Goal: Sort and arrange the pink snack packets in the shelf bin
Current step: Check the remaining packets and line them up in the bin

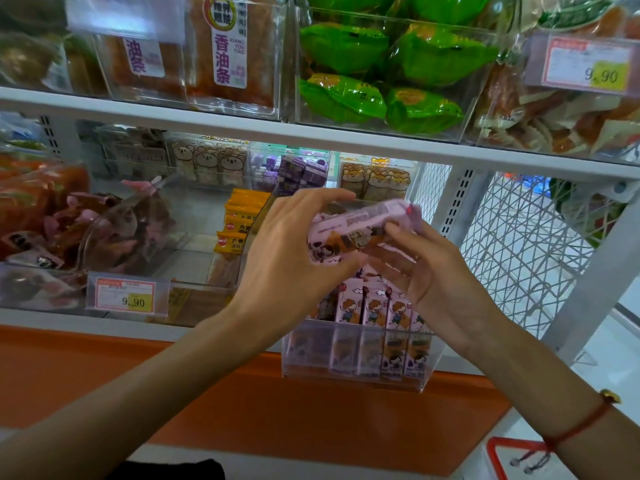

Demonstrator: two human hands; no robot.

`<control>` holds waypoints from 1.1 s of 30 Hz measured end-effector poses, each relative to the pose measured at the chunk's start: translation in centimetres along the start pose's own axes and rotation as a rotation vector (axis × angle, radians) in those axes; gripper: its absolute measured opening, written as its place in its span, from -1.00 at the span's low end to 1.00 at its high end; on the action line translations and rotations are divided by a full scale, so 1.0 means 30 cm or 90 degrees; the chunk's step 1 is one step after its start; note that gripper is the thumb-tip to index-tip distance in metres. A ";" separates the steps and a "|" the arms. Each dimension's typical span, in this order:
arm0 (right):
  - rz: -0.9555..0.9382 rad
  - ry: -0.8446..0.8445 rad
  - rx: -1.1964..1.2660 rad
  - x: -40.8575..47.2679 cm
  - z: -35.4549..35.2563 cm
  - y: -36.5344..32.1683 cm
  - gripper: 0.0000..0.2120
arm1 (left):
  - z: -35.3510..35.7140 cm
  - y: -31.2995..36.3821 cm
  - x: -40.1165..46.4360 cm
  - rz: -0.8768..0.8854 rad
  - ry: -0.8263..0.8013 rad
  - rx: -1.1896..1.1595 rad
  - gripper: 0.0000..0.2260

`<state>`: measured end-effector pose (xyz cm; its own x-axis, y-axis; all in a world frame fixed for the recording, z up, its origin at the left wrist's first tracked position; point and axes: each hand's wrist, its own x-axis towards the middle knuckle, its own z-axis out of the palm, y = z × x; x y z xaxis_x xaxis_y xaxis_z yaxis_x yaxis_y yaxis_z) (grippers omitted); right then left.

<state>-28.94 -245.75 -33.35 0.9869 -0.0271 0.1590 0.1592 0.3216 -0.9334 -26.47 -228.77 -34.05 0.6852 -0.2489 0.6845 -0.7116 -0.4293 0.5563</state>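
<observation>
Lower shelf price tag (127, 298) reads 9.90 | upper right price tag (588, 65) reads 9.90 | fried-dough packet (228, 46) shows 香油条, XIANG YOU TIAO

Upper shelf: clear bin of green packets (381, 67); fried dough stick packs (228, 46); price tag "9.90" (585, 65). Lower shelf: yellow-orange packets (239, 220); purple packets (299, 173); bear-print packets (211, 161); second price tag (126, 297). Right: white wire mesh panel (512, 244).
</observation>
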 end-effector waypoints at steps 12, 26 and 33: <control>-0.081 -0.106 -0.102 -0.002 -0.039 0.017 -0.60 | -0.023 -0.059 0.011 -0.031 -0.053 0.017 -0.63; -0.158 -0.019 -0.435 -0.018 0.018 0.026 -0.73 | -0.021 -0.044 0.022 -0.181 -0.044 -0.316 -0.46; -0.148 0.026 -0.627 0.015 -0.043 0.064 -0.63 | -0.040 -0.045 0.035 -0.092 0.049 -0.271 -0.69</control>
<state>-28.15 -246.37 -35.48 0.9260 -0.0281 0.3765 0.2794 -0.6197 -0.7334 -24.96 -227.42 -33.52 0.7803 -0.1410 0.6094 -0.6208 -0.0559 0.7820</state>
